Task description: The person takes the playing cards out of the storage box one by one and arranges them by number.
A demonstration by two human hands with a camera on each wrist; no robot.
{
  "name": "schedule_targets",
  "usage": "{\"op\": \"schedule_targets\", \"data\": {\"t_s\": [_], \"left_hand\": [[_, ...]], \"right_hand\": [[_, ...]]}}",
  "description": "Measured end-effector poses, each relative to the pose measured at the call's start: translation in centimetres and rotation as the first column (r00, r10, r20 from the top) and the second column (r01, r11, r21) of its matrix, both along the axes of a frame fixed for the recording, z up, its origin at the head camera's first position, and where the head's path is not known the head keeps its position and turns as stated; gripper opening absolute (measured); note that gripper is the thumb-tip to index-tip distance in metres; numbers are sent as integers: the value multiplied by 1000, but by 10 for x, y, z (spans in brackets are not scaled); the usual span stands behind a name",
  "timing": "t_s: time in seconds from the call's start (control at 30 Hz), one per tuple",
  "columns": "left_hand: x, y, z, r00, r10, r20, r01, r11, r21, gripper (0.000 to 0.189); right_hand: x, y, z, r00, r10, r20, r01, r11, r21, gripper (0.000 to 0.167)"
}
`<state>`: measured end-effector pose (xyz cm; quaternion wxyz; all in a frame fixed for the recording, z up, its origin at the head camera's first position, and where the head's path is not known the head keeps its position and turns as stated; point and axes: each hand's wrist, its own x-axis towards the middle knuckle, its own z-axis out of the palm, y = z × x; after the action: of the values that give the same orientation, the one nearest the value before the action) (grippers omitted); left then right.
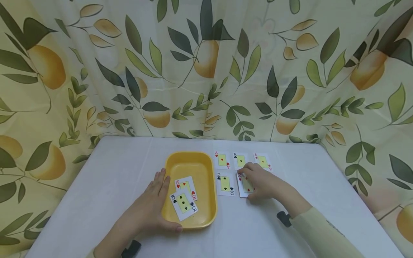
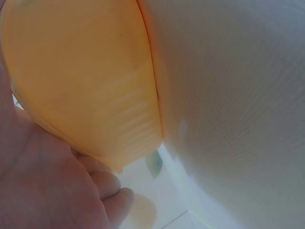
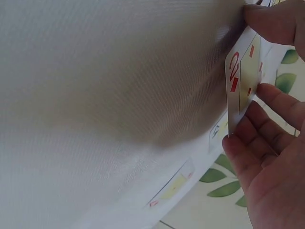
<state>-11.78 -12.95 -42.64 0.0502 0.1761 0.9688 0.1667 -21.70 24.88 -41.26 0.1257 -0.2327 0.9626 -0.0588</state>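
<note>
At the card rows, my right hand (image 1: 262, 181) grips a two of diamonds card (image 1: 246, 186) between thumb and fingers. The right wrist view has this card (image 3: 245, 78) held by its edges, tilted against the white cloth. My left hand (image 1: 148, 206) rests along the left rim of a yellow tray (image 1: 190, 159), fingers extended and thumb at the near corner. In the left wrist view the palm lies against the tray's outer wall (image 2: 95, 71). Inside the tray, a three of spades (image 1: 183, 205) overlaps a three of hearts (image 1: 186, 186).
Right of the tray lie an ace of hearts (image 1: 222, 160), a black ace (image 1: 240, 159) and an ace of diamonds (image 1: 262, 161) in a back row. A two of clubs (image 1: 225, 184) lies before them. A fruit-patterned curtain (image 1: 180, 71) hangs behind the white table (image 1: 106, 172).
</note>
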Motion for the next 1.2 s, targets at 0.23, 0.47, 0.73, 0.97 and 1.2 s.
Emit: {"op": "schedule_targets", "data": {"t_s": [0.23,0.47,0.73,0.97,1.2], "left_hand": [[0,1,2,1000,10,18,-10,1000,-9,155],[-1,2,3,1000,7,19,-7,1000,-13,154],[-1,1,3,1000,6,27,-5,1000,-6,153],[0,-1,2,999,-1,32,1,1000,-3,152],[-1,-2,2,1000,-29,-3,29,1000,3,149]], "right_hand": [[-3,-2,-5,1000,-16,23,16,1000,22,85],[0,-4,4,1000,4,-9,-4,1000,-17,87],[24,-50,51,982,169,-80,-179,972,-151,87],[36,-107,53,925,370,-83,-379,903,-203,85],[34,-143,37,897,442,-10,-437,883,-170,85]]}}
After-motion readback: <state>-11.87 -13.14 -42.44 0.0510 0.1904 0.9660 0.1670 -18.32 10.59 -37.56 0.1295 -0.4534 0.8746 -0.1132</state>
